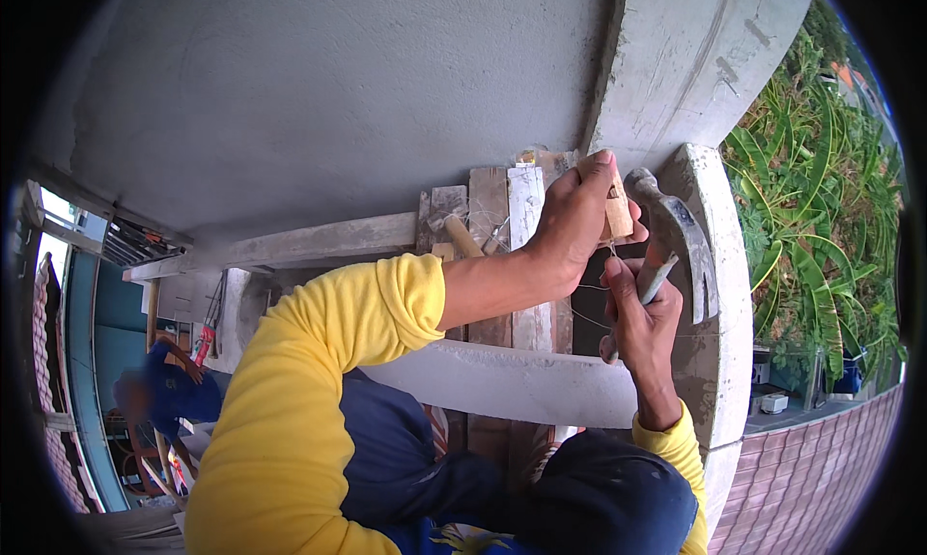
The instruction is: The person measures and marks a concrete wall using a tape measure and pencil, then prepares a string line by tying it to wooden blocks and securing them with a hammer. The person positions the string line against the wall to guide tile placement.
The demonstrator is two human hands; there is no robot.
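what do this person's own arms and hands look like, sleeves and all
Both arms wear plain yellow fabric sleeves. The left sleeve is pushed up in bunched folds, baring part of the forearm; the right sleeve ends short of the wrist. The left hand and right hand show no gloves.

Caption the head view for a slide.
Left hand grips pale wood, right hand a slim grey tool, claw hammer head alongside.
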